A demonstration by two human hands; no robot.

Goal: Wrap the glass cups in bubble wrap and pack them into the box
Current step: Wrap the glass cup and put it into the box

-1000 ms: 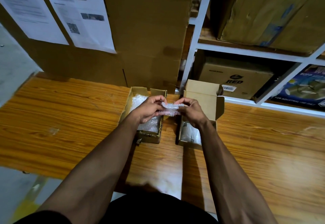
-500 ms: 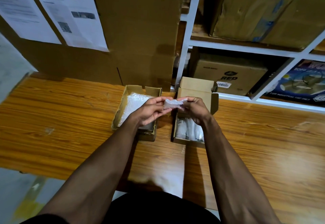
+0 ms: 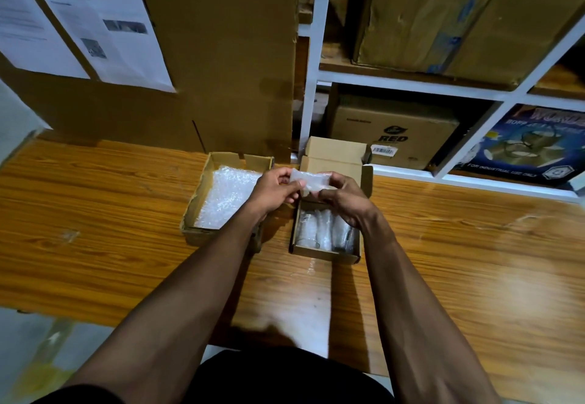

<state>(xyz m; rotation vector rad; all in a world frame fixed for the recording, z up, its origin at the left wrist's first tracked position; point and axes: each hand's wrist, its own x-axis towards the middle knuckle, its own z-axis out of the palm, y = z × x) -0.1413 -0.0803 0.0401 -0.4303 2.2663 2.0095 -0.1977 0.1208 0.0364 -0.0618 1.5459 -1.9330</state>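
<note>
My left hand (image 3: 274,188) and my right hand (image 3: 343,197) together hold a small bundle of bubble wrap (image 3: 308,181), one hand at each end, above the far end of the open right box (image 3: 323,253). A glass cup inside the bundle cannot be made out. The right box holds several clear, wrapped pieces (image 3: 323,229) lying side by side. To its left stands a shallow cardboard tray (image 3: 194,201) with a sheet of bubble wrap (image 3: 228,196) lying flat in it.
Both boxes sit on a wooden table (image 3: 110,213). A tall cardboard panel (image 3: 221,55) with taped paper sheets stands behind the tray. White shelving (image 3: 411,86) with large cartons rises behind the right box. Grey floor shows at the lower left.
The bundle between my hands has risen slightly and looks more compact. The hands stay close together over the right box. The view has shifted a little.
</note>
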